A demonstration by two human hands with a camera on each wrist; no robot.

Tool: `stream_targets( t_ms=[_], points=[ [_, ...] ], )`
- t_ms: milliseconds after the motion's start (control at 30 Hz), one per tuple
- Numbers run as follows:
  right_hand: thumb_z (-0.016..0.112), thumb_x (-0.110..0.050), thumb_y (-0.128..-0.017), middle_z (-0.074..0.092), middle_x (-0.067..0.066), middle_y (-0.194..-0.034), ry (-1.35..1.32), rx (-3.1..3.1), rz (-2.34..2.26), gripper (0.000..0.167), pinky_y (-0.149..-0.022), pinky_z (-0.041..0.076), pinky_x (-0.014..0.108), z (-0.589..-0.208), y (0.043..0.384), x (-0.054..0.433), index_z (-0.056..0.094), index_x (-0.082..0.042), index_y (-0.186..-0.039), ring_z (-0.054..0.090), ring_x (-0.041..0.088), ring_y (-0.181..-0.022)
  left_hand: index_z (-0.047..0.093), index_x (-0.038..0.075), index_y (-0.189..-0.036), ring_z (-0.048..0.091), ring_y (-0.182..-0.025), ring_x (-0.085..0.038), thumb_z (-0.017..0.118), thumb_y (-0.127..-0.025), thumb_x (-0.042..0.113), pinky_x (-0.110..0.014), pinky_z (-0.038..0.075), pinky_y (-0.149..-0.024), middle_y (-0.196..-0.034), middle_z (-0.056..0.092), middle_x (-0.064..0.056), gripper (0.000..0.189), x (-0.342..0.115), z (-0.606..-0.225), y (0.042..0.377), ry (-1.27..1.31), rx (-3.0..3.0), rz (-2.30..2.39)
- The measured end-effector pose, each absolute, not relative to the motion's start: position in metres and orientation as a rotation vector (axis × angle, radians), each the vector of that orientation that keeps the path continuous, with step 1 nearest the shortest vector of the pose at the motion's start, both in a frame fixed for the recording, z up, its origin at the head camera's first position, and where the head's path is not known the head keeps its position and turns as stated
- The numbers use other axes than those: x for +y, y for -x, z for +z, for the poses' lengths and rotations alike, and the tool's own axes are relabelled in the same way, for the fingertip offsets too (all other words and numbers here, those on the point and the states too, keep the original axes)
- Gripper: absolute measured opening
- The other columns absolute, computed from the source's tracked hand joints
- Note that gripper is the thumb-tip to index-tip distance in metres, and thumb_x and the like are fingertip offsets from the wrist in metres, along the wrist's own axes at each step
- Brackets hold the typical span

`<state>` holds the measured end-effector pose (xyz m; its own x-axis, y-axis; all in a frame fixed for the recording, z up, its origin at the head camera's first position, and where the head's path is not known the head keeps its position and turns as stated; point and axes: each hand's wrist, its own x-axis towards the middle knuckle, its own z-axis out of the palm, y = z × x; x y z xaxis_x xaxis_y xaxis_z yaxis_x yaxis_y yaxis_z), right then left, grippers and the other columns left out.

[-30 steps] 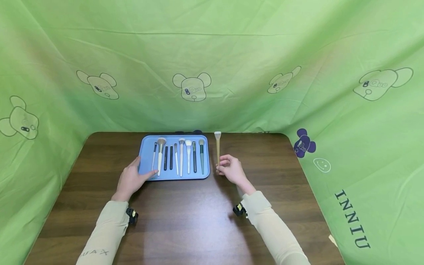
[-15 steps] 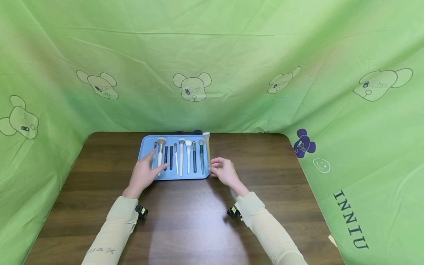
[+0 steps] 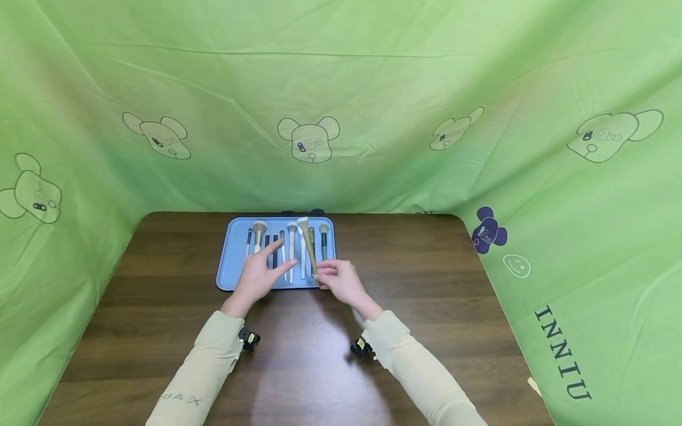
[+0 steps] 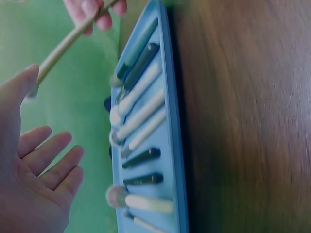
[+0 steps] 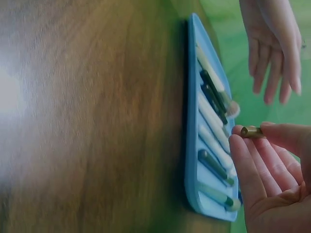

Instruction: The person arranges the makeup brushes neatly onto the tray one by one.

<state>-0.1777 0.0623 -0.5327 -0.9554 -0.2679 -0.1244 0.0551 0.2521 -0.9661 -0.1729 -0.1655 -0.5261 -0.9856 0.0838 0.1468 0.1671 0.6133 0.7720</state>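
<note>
My right hand pinches the lower end of a makeup brush with a gold-brown handle and pale bristles. The brush is raised over the right half of a blue tray, tilted with its bristles up and to the left. In the right wrist view, its butt end sticks out between thumb and fingers. My left hand hovers over the tray's front with fingers spread, holding nothing. Several makeup brushes lie side by side in the tray, among them a white one and a green one.
The tray stands near the back edge of a dark wooden table. A green cloth printed with bear heads hangs behind the table and along both sides.
My right hand has carried the gold-brown brush leftward from beside the tray to above it. My left hand has moved right from the tray's left edge, over the brushes.
</note>
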Motion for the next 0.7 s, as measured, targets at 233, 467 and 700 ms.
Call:
stream_targets(
  t_ms=[233, 467, 700],
  points=[
    [0.071, 0.004, -0.092, 0.074, 0.019, -0.095, 0.238, 2.22, -1.75, 0.025, -0.07, 0.061, 0.03, -0.533, 0.17, 0.047, 0.068, 0.009, -0.116, 0.074, 0.024, -0.082, 0.054, 0.002, -0.146, 0.061, -0.123, -0.037, 0.071, -0.098, 0.033, -0.054, 0.045, -0.104, -0.128, 0.067, -0.017, 0.06, -0.148, -0.528, 0.173, 0.248, -2.66, -1.44],
    [0.071, 0.003, -0.093, 0.074, 0.021, -0.097, 0.238, 2.205, -1.758, 0.023, -0.07, 0.061, 0.03, -0.536, 0.167, 0.039, 0.069, 0.008, -0.116, 0.074, 0.023, -0.081, 0.056, -0.002, -0.142, 0.069, -0.108, -0.035, 0.071, -0.098, 0.017, -0.049, 0.053, -0.095, -0.111, 0.074, -0.016, 0.05, -0.137, -0.53, 0.174, 0.148, -2.603, -1.518],
    [0.071, 0.004, -0.092, 0.075, 0.017, -0.096, 0.269, 2.227, -1.751, 0.025, -0.071, 0.061, 0.03, -0.537, 0.166, 0.034, 0.068, 0.009, -0.116, 0.074, 0.023, -0.082, 0.056, -0.004, -0.141, 0.07, -0.103, -0.034, 0.07, -0.098, 0.013, -0.046, 0.055, -0.092, -0.106, 0.074, -0.016, 0.049, -0.134, -0.527, 0.174, 0.094, -2.567, -1.584]
  ],
)
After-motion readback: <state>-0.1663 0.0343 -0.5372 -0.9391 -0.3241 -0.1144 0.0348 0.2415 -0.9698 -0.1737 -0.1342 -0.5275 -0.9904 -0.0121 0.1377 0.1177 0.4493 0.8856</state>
